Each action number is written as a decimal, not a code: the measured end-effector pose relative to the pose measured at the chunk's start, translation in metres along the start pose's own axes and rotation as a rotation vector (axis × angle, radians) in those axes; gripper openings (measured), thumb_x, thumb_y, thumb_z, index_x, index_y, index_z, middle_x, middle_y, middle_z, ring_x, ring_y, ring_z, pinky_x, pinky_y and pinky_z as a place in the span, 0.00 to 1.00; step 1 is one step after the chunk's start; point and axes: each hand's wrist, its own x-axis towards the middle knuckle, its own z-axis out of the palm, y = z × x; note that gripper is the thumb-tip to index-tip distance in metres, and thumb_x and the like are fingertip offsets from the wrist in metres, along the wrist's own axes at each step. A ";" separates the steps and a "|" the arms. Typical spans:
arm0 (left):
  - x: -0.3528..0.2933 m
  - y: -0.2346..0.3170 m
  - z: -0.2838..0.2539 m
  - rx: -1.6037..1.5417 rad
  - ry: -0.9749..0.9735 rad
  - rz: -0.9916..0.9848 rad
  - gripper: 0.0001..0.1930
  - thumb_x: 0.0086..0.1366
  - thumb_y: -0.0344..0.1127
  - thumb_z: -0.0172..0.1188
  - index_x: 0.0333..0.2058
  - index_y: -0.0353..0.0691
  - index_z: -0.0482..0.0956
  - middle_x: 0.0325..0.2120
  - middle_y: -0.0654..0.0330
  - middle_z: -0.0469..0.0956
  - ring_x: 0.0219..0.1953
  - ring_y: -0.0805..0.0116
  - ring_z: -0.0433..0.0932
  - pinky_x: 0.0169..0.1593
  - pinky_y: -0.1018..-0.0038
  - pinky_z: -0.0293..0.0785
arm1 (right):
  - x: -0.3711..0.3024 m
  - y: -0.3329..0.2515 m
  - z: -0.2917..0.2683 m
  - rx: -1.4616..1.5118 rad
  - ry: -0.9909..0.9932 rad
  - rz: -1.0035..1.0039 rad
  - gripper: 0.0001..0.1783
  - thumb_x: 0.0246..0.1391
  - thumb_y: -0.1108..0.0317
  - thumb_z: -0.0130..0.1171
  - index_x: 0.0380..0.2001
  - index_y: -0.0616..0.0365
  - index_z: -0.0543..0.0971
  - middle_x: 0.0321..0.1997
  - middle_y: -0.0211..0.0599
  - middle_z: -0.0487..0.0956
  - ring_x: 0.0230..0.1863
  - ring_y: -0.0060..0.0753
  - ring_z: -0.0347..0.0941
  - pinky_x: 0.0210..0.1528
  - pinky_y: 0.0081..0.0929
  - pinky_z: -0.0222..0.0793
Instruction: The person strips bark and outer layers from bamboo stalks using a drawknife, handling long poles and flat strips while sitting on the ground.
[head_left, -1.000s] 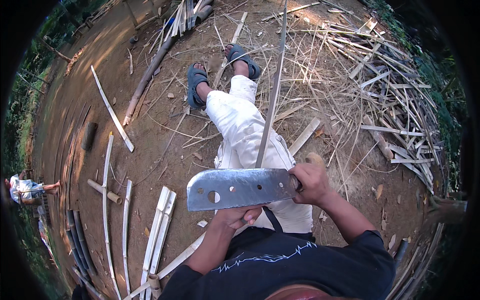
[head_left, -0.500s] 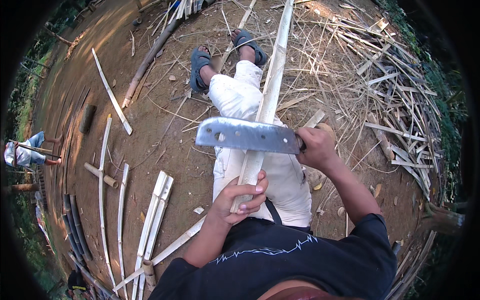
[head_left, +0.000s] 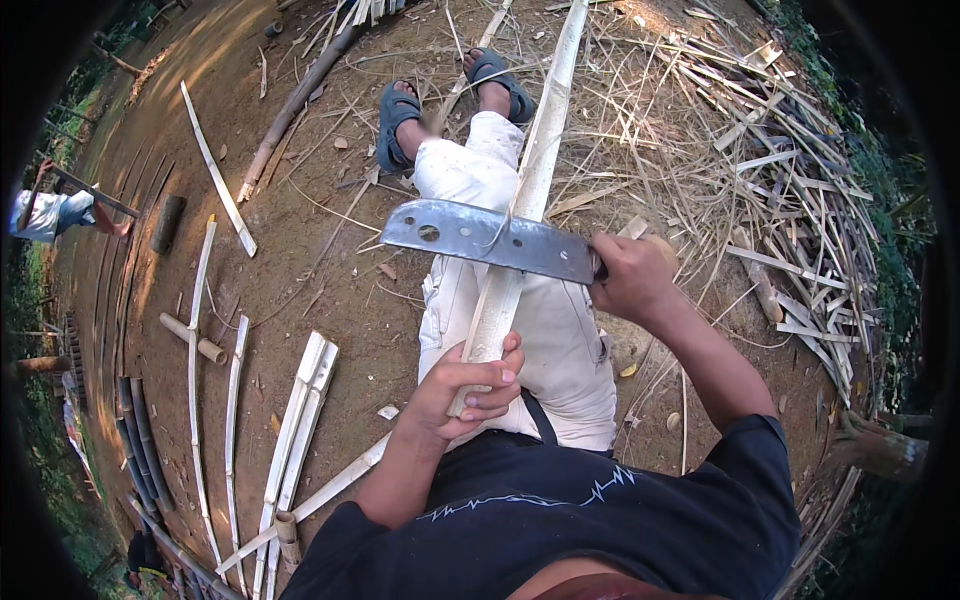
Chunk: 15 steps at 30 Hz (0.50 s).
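My left hand is closed around the near end of a long, pale split bamboo strip. The strip runs away from me over my lap, past my feet. My right hand grips a broad machete at its handle, mostly hidden by the fingers. Its grey blade, pierced with several holes, lies crosswise over the strip and points left. A thin curled shaving rises at the blade where it meets the bamboo.
Split bamboo strips lie at my left, beside a short bamboo piece. A long pole is farther off. Shavings and a heap of strips cover the right. Another person is at the far left.
The machete has moved a little away from me along the strip, and a curled shaving now shows at the blade. The other person at the far left has shifted.
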 end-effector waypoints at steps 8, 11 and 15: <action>-0.009 -0.022 0.008 0.072 0.079 -0.047 0.17 0.59 0.16 0.54 0.42 0.40 0.61 0.24 0.67 0.62 0.15 0.84 0.56 0.13 0.85 0.51 | 0.040 0.055 -0.011 -0.092 -0.038 0.337 0.09 0.43 0.67 0.63 0.27 0.56 0.75 0.25 0.42 0.80 0.29 0.47 0.81 0.33 0.44 0.76; -0.010 -0.016 0.002 0.009 0.034 -0.044 0.17 0.59 0.15 0.53 0.42 0.40 0.60 0.23 0.68 0.61 0.13 0.84 0.56 0.12 0.84 0.50 | 0.037 0.038 -0.009 -0.054 -0.042 0.096 0.08 0.41 0.68 0.63 0.27 0.56 0.76 0.23 0.41 0.79 0.27 0.47 0.79 0.31 0.41 0.76; -0.019 -0.022 0.003 0.001 0.057 -0.058 0.17 0.59 0.15 0.53 0.41 0.41 0.60 0.23 0.68 0.61 0.13 0.84 0.55 0.12 0.85 0.49 | 0.015 0.014 0.004 -0.025 -0.026 -0.314 0.14 0.29 0.69 0.62 0.26 0.53 0.76 0.22 0.35 0.78 0.25 0.40 0.79 0.28 0.36 0.74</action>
